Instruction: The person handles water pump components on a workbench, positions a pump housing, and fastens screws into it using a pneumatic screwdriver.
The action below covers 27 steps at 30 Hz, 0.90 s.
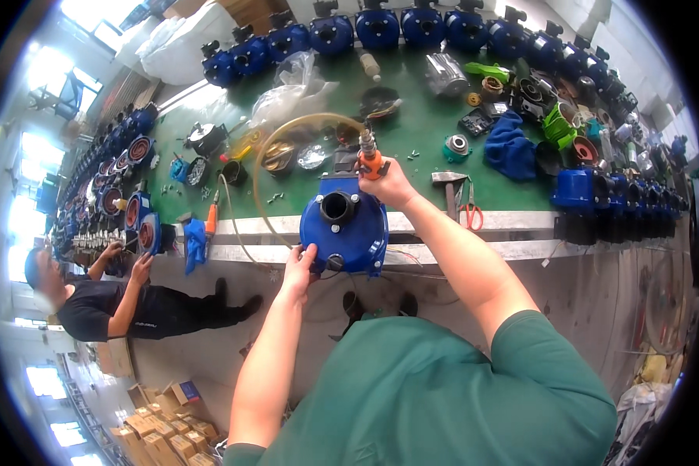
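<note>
A round blue pump housing (311, 225) with a black pipe opening (337, 207) on its face stands at the bench's near edge in front of me. My left hand (297, 272) grips the housing's lower left rim, thumb on the face. At the housing's upper right, my right hand (388, 185) is closed around an orange pneumatic screwdriver (371, 165). Metal fittings top the screwdriver, joining a yellowish air hose (287, 126) that loops left over the bench. The screwdriver's working tip is hidden behind my hand and the housing.
On the green bench (419, 124) lie a hammer (449, 186), red-handled scissors (471, 213), a blue cloth (509, 147) and plastic film (291, 97). Blue pumps (378, 29) line the far edge and right end. A co-worker (109, 303) handles parts at left; cardboard boxes (167, 431) are stacked below.
</note>
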Available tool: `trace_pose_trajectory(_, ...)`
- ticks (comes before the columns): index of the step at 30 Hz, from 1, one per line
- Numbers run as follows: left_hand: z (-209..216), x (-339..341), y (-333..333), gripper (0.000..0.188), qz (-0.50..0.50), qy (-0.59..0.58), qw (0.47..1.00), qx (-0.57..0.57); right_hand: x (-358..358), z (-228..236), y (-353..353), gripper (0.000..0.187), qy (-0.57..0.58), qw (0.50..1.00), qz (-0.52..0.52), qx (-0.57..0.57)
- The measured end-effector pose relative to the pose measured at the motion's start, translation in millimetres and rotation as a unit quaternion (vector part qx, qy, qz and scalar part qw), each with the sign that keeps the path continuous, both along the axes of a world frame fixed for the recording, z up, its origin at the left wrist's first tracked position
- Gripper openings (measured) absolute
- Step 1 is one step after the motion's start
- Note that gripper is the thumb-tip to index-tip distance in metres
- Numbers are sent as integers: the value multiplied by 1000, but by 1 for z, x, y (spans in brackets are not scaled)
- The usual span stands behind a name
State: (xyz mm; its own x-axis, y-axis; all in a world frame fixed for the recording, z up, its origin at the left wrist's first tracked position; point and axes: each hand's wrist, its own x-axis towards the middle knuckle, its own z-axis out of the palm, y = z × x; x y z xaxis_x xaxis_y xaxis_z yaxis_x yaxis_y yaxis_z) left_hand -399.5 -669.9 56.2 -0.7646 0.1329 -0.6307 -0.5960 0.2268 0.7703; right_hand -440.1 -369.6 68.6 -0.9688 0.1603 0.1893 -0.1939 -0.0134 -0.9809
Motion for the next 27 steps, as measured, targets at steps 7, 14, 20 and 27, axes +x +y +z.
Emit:
trace_pose_trajectory(7, 4, 2, 2, 53, -5, 2, 1000, -6, 8, -1, 3, 27, -28, 999, 38, 0)
trace_pose_trajectory(14, 4, 3, 4, 56, -3, 18, 1000, -16, 5, 0, -2, 27, -10, 999, 16, 47)
trace_pose_trajectory(20, 2, 1, 4, 59, -15, 29, 999, -26, -2, -11, -4, 30, -4, 999, -18, 27)
trace_pose_trajectory(27, 11, 6, 10, 62, -20, 42, 999, -25, 17, 12, 1, 33, -7, 997, -38, -61)
